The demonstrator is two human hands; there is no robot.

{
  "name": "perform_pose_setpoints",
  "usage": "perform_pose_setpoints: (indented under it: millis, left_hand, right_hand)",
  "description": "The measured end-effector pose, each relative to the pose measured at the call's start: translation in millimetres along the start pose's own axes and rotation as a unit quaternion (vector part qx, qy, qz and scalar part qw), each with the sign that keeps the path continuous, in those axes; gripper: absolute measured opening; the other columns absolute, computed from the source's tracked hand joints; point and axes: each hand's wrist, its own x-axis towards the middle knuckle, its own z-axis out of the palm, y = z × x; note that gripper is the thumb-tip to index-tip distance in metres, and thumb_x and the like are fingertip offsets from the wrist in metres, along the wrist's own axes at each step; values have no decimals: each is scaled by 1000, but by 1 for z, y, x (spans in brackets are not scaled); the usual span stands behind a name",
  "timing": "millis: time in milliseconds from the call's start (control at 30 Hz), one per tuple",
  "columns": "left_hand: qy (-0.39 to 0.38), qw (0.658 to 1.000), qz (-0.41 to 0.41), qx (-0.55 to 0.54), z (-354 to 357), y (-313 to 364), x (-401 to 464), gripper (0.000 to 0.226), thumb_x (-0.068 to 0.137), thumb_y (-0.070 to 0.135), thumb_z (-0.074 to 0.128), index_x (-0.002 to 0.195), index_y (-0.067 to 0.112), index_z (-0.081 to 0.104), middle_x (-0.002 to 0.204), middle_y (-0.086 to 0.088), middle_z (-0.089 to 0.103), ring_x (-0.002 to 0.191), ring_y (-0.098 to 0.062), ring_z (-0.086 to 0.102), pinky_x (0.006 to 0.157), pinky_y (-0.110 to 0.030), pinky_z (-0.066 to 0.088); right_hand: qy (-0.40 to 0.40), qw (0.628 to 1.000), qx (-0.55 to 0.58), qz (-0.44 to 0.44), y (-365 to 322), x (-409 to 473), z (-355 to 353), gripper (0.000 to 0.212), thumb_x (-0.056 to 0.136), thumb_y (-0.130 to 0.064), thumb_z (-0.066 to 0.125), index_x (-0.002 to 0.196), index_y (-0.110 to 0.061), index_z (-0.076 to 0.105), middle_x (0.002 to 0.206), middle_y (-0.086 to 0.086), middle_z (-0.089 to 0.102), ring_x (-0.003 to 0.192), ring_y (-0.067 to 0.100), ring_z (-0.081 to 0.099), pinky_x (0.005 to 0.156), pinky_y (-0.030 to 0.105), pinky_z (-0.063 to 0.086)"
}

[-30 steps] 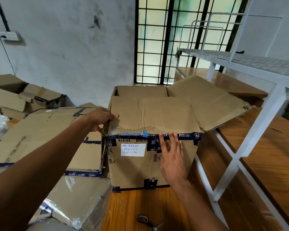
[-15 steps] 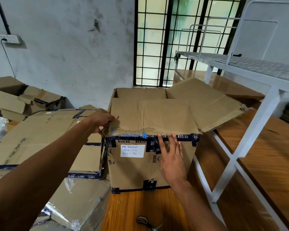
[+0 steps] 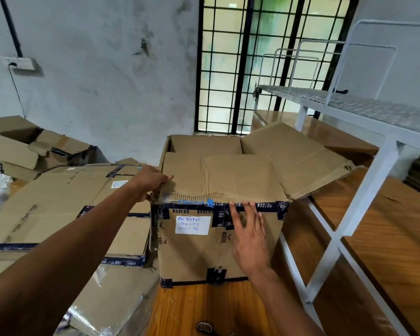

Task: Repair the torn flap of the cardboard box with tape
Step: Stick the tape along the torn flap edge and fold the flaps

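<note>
A brown cardboard box (image 3: 194,255) stands on the wooden floor, with dark printed tape round its edges and a white handwritten label (image 3: 192,225) on its front. Its near flap (image 3: 218,178) is folded down over the top, and a torn, corrugated strip shows along the front edge under clear tape (image 3: 180,198). My left hand (image 3: 149,181) grips the flap's left corner. My right hand (image 3: 249,229) lies flat on the box's front, straight fingertips pressing the taped top edge. The right flap (image 3: 296,158) sticks out open.
Flattened and stacked boxes (image 3: 58,202) lie to the left, some under plastic wrap. A white metal rack (image 3: 349,190) stands close on the right. Scissors (image 3: 204,327) lie on the floor at the bottom edge. A barred window is behind.
Both hands stay where they were on the box. The right hand's fingertips have shifted slightly along the taped front edge. The camera has tilted a little.
</note>
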Motion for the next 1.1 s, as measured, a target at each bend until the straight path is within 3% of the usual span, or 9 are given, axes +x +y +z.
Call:
perform_pose_setpoints:
  millis: [100, 300, 433, 567, 700, 800, 867, 1000, 1100]
  left_hand:
    - [19, 999, 21, 16, -7, -10, -4, 27, 103, 29, 71, 96, 2, 73, 96, -19, 77, 85, -35, 73, 67, -49, 64]
    - [116, 988, 99, -4, -3, -35, -27, 6, 103, 10, 68, 102, 12, 73, 94, -8, 78, 79, -18, 73, 51, -18, 52]
    - [204, 960, 183, 50, 19, -54, -51, 13, 101, 11, 70, 105, 23, 72, 102, 6, 72, 94, -6, 68, 75, -25, 58]
    - [265, 939, 215, 38, 40, -72, -82, 6, 103, 24, 68, 104, 29, 71, 97, 12, 71, 83, -6, 66, 70, -29, 54]
    - [232, 964, 125, 12, 59, -91, -97, 19, 106, 44, 63, 94, 31, 71, 88, 10, 74, 86, -11, 70, 66, -26, 50]
    - [206, 974, 10, -97, 62, -110, -91, 36, 102, 57, 62, 104, 23, 74, 95, 3, 76, 96, -20, 71, 83, -40, 59]
    - [190, 966, -39, -168, 61, -118, -88, 45, 101, 61, 63, 121, 21, 69, 101, -1, 77, 103, -29, 72, 98, -51, 59]
    - [130, 946, -53, -294, 59, -110, -90, 43, 105, 53, 61, 137, 24, 58, 99, -7, 82, 67, -17, 56, 61, -32, 47]
    - [120, 931, -33, -343, 61, -97, -87, 39, 106, 46, 65, 138, 29, 51, 99, -10, 82, 61, -10, 56, 53, -27, 42]
  right_hand:
    - [2, 1000, 7, 6, -3, -2, 0, 131, 78, -13, 82, 166, -28, -13, 174, 16, 6, 162, 31, -3, 130, 50, 18]
    - [-11, 1000, 0, 10, -7, -4, -6, 131, 80, -17, 82, 165, -30, -16, 174, 14, 2, 161, 30, -8, 130, 47, 8]
    - [-15, 1000, 1, -1, -4, -4, -13, 126, 83, -21, 79, 165, -34, -16, 173, 13, 8, 162, 27, -3, 130, 46, 8]
    - [1, 997, 73, 12, 0, 1, -22, 90, 95, -44, 67, 165, -41, 12, 168, 5, 16, 158, 24, 18, 125, 46, 32]
    - [61, 972, 215, 65, 6, 5, -23, 60, 93, -53, 69, 148, -39, 50, 162, -6, 27, 151, 18, 23, 111, 39, 42]
    - [116, 921, 319, 192, 13, 9, -26, 56, 88, -52, 75, 138, -35, 56, 156, -9, 29, 139, 12, 27, 102, 43, 53]
    - [132, 845, 409, 319, 22, 18, -34, 65, 83, -54, 80, 137, -31, 51, 156, -3, 30, 139, 21, 36, 94, 46, 58]
    - [115, 703, 539, 450, 54, 42, -45, 96, 77, -55, 86, 151, -16, 39, 150, 11, 48, 129, 32, 56, 95, 41, 52]
    - [78, 642, 608, 460, 82, 59, -36, 126, 50, -76, 91, 150, -19, 40, 137, 8, 63, 122, 33, 63, 107, 57, 52]
